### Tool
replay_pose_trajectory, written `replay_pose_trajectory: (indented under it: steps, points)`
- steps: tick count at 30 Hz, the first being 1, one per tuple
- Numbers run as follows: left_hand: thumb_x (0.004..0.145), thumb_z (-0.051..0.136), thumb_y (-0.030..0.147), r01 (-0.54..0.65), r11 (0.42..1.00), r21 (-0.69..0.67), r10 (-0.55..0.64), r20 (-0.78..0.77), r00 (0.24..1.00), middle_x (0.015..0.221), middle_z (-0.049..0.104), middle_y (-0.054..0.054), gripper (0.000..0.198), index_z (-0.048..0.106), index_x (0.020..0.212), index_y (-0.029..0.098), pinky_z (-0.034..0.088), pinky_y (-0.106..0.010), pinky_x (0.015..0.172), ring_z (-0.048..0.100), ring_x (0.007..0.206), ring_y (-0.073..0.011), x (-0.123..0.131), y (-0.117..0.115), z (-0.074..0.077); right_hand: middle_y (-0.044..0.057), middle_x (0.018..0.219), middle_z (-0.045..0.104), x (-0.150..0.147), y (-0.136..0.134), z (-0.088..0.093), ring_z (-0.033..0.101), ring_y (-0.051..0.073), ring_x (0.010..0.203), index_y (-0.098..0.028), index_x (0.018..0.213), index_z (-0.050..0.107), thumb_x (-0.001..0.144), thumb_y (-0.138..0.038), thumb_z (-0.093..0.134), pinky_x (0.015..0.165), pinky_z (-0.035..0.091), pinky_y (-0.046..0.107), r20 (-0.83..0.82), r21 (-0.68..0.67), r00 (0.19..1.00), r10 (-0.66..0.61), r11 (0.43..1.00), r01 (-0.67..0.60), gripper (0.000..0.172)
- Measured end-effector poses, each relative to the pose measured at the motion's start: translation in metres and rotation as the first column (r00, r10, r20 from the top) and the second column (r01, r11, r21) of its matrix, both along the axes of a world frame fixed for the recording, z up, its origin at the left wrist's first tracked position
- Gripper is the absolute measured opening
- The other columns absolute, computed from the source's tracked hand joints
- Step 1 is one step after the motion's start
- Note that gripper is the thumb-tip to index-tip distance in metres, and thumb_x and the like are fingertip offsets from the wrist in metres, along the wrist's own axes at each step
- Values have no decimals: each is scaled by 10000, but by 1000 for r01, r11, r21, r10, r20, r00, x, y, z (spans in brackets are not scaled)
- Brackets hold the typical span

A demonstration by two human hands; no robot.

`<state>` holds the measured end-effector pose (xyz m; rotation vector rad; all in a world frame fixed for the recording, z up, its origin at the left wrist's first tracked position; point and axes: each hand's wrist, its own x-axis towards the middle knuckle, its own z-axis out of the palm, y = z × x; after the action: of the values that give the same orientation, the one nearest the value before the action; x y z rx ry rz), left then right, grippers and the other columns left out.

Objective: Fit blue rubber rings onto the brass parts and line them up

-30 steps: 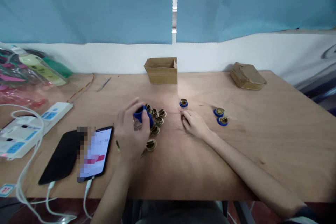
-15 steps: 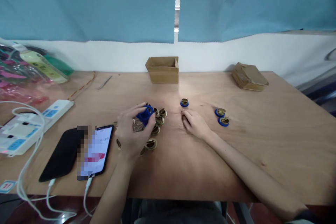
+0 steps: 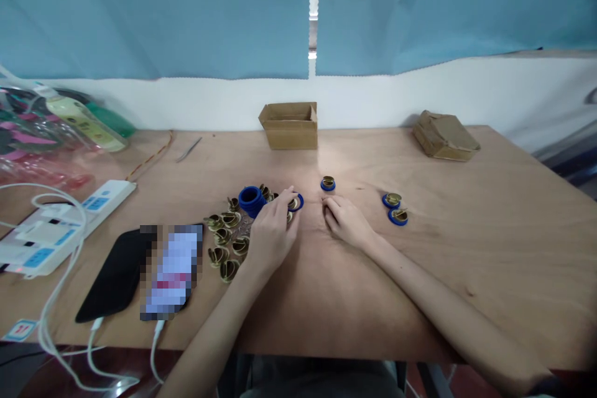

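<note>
My left hand [image 3: 272, 233] rests on the wooden table [image 3: 420, 273] with its fingertips pinched on a blue ring with a brass cap [image 3: 295, 202]. Just left of it stands a stack of blue rings [image 3: 252, 200], free of the hand. Several loose brass caps [image 3: 224, 239] lie scattered around the stack. My right hand [image 3: 344, 219] lies curled on the table, holding nothing I can see. One assembled blue-and-brass piece [image 3: 327, 183] sits just beyond it, and two more assembled pieces [image 3: 395, 208] lie to the right.
An open cardboard box [image 3: 289, 125] stands at the back centre, a closed brown box [image 3: 445, 135] at the back right. A phone [image 3: 172, 270] on a cable, a black case [image 3: 114, 280] and a white power strip [image 3: 60, 224] lie at the left. Tweezers [image 3: 188, 148] lie at the back left.
My left hand put the blue ring stack down on the table and moved right, now pinching a single ring with a cap. The brass caps it covered show again. My right hand stayed still.
</note>
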<state>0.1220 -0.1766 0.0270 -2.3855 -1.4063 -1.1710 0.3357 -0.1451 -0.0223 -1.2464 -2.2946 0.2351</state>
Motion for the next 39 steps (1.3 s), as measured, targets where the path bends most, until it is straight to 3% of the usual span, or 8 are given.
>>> replay_pose_trajectory:
  steps: [5,10,16,26,32,39]
  points:
    - [907,559,87,-109,991,-83,95,-152,984,1208,715,-186,300,565,1205,122,559,-428,929,683,1131,-319,3,21,-5,157,1034,683,0,0,1,617,287,987,-173,990,585,953,-111,439,871,501,419,10,9,1000,-7,1000,7,163]
    - [903,522,78,-247,941,-231,156,-351,923,1032,734,-152,245,590,1132,132,537,-403,865,670,1016,-310,13,33,5,158,1038,677,-1,-1,1,612,281,986,-158,1016,590,952,-114,439,879,496,414,19,11,1000,-13,1000,12,170]
    - [924,478,72,-299,893,-337,158,-385,909,1084,712,-168,254,585,1152,108,518,-395,902,655,1050,-307,21,34,6,162,1039,673,-1,-1,1,607,281,991,-146,1022,600,955,-118,444,890,498,413,27,13,1000,-13,1000,12,172]
    - [863,400,-64,-320,882,-345,200,-340,919,1031,712,-139,387,595,1135,130,558,-350,761,700,948,-278,20,37,-5,157,1032,673,-1,-1,1,604,280,990,-151,1023,601,966,-126,433,882,499,417,31,13,999,-11,1000,10,179]
    - [907,430,0,-327,900,-290,235,-311,921,1104,658,-157,307,601,1129,126,551,-361,778,657,988,-293,20,36,-5,156,1017,667,-2,-1,2,599,274,959,-152,1004,603,967,-125,431,872,497,416,38,10,999,-12,1000,11,179]
    - [853,417,-48,-302,929,-216,223,-326,919,1014,641,-134,363,622,1092,132,524,-376,816,607,961,-297,19,37,-12,160,1025,669,-2,-2,2,599,276,957,-143,1012,606,964,-121,440,877,499,411,43,10,999,-14,1000,13,174]
